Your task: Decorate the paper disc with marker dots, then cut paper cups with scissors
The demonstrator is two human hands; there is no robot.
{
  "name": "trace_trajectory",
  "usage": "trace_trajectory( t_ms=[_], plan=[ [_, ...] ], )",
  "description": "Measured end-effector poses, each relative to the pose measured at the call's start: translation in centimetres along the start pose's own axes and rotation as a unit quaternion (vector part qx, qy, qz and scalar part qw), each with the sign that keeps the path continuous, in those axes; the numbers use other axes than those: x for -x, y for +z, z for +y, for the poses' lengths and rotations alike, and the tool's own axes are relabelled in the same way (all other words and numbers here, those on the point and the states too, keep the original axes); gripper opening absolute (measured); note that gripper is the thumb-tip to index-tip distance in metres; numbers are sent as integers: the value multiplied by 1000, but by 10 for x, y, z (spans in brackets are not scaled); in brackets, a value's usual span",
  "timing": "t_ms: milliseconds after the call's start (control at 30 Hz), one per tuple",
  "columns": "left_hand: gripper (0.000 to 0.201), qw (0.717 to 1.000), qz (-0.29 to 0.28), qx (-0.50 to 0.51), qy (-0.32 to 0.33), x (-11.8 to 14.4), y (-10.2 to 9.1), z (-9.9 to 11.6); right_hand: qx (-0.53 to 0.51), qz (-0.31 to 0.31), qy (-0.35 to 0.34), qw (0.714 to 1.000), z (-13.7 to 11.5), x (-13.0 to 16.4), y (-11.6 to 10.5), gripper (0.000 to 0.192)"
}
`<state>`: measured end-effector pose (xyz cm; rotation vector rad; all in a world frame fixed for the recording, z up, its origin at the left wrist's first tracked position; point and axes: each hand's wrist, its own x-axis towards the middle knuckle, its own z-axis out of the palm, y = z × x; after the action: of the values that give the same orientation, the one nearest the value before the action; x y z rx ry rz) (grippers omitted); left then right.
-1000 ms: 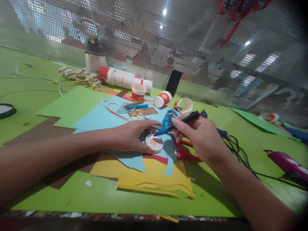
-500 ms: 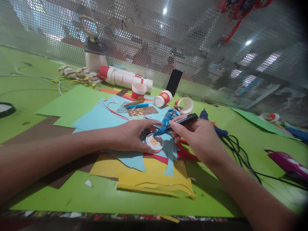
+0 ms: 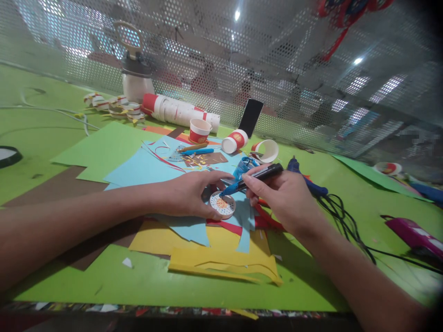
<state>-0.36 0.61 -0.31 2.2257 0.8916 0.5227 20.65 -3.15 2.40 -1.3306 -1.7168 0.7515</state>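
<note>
Dots are ringing the orange pattern on a small round paper-cup base, or so I am judging it from its pale face and low rim. It is sitting face up over light-blue paper; whether it is lying flat or slightly raised, I'm not managing to tell.

To the left of the base, the left hand is keeping its grip in a loose C: the thumb is pressing the near edge and the fingers are arching around the far side, where some are hiding from me. The right hand, on the base's other side, is pinching a blue-tipped marker firmly between thumb and fingers. The marker's tip is slanting down to the far part of the base's face, touching it or hovering just above.

Going by looks, the base is probably weighing next to nothing, so it could be skidding on that smooth paper under a light push. Its rim is looking fairly stiff, yet a hard squeeze would likely be buckling it. Opposite points on that rim are offering the best hold, leaving the inked face untouched, since fresh ink might be smearing.
</note>
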Motion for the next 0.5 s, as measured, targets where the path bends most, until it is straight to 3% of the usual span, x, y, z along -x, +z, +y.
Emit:
trace_trajectory(
  t_ms=[300,500],
  plan=[
    [79,1000,2,-3,9,1,-1,1,25,-2,-14,1000,0,1,0,25],
    [81,1000,3,-10,10,-1,0,1,44,19,-72,996,-4,3,6,20]
  ],
)
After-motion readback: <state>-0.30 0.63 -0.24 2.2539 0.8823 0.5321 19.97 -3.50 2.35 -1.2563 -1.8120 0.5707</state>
